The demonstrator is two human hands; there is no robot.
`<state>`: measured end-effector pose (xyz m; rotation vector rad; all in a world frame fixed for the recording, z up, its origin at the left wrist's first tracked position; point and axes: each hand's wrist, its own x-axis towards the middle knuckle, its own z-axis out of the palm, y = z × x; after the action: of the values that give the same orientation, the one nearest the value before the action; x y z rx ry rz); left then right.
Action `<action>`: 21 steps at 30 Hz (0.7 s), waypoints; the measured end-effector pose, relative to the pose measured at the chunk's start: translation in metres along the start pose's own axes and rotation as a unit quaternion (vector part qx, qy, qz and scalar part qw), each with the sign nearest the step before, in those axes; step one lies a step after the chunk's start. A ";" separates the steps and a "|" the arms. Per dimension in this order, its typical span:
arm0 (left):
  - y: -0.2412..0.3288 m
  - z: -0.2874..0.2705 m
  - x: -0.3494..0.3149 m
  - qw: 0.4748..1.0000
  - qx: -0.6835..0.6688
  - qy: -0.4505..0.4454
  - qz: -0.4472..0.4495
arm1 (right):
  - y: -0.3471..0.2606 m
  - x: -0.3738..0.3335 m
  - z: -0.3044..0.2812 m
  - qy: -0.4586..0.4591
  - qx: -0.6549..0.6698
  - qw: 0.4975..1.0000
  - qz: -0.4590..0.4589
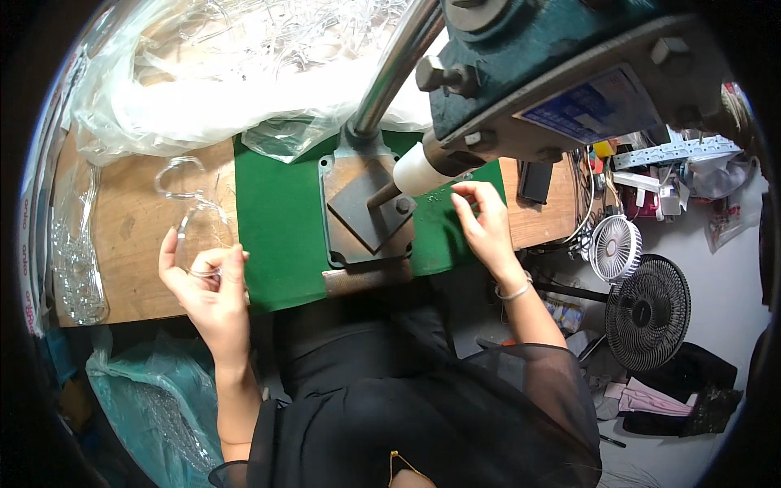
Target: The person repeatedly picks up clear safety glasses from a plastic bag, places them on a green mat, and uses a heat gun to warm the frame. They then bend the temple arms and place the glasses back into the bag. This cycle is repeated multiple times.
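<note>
On the left of the bench, my left hand (210, 285) is partly curled, with a ring on one finger. A clear, thin looped piece (203, 210) rises from between its fingertips; its exact kind is hard to make out. Just beyond lies another clear loop (181, 163). My right hand (486, 224) is over the green mat (281, 220), thumb and forefinger drawn close together; anything between them is too small to name. Beside those fingertips are tiny bits (431, 197). Between my hands stands a bench press with a square metal plate (358, 215) under its white-collared ram (419, 169).
The press head (561, 73) and its steel column (399, 65) rise over the mat. Clear plastic bags (122, 122) of clear parts lie at the back and left. A phone (534, 180) lies at right, near fans (647, 311). A greenish bag (154, 398) hangs below the bench.
</note>
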<state>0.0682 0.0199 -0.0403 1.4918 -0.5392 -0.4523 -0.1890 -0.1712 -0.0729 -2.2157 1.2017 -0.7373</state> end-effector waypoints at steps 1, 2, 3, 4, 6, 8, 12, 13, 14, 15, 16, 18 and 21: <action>0.003 -0.001 0.005 0.999 -0.019 0.008 -0.045 | 0.006 0.000 0.009 0.003 0.040 0.999 0.032; -0.007 -0.009 0.009 0.996 -0.069 -0.010 -0.049 | 0.023 -0.004 0.021 -0.007 0.054 0.997 0.063; -0.006 -0.011 0.008 0.992 -0.118 -0.021 -0.051 | 0.021 -0.005 0.026 0.012 0.026 0.999 0.045; -0.002 -0.014 0.007 0.984 -0.166 -0.033 -0.052 | 0.022 -0.009 0.029 0.021 0.023 0.999 0.043; 0.012 -0.011 0.001 0.962 -0.262 -0.071 -0.023 | 0.023 -0.009 0.033 0.015 0.012 0.999 0.036; 0.025 -0.001 -0.004 0.964 -0.258 -0.069 -0.009 | 0.021 -0.004 0.033 -0.007 -0.004 1.000 0.026; 0.031 0.028 -0.009 0.947 -0.299 -0.110 -0.030 | 0.022 -0.006 0.030 -0.014 -0.014 1.000 0.010; 0.031 0.035 -0.012 0.946 -0.300 -0.113 -0.054 | 0.021 -0.007 0.031 -0.009 -0.004 1.000 0.020; 0.029 0.039 -0.015 0.941 -0.307 -0.125 -0.065 | 0.021 -0.007 0.032 -0.004 0.007 1.000 0.030; 0.028 0.042 -0.018 0.942 -0.300 -0.127 -0.077 | 0.020 -0.007 0.032 -0.003 0.004 1.000 0.027; 0.028 0.045 -0.021 0.940 -0.303 -0.135 -0.082 | 0.018 -0.006 0.032 -0.003 0.001 1.000 0.024; 0.029 0.050 -0.025 0.936 -0.304 -0.150 -0.090 | 0.019 -0.006 0.033 0.001 -0.007 1.000 0.016; 0.023 0.055 -0.028 0.941 -0.283 -0.168 -0.080 | 0.020 -0.004 0.035 -0.003 -0.064 0.998 -0.012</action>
<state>0.0121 -0.0070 -0.0188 0.9060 -0.4983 -0.9188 -0.1791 -0.1709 -0.1120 -2.3372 1.2541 -0.6797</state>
